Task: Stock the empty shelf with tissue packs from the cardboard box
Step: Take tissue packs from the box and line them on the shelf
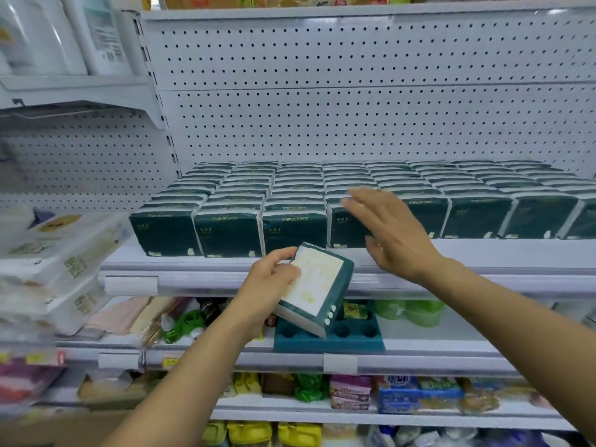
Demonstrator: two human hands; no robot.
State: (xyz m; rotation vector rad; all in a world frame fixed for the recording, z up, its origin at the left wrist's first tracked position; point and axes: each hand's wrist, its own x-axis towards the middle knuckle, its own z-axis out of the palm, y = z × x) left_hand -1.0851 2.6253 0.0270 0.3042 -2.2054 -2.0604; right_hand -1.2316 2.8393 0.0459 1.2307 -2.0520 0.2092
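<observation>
Dark green tissue packs stand in several tight rows across the white shelf, filling it from the left post to the right edge of view. My left hand grips one loose tissue pack, tilted, its white face up, just below and in front of the shelf's front lip. My right hand is spread with straight fingers against the front pack of the fourth row and holds nothing. The cardboard box is out of view.
A pegboard back wall rises behind the packs, with free height above them. White wrapped packs crowd the neighbouring shelf at left. Below sit a teal tray with round holes, green items and assorted goods on lower shelves.
</observation>
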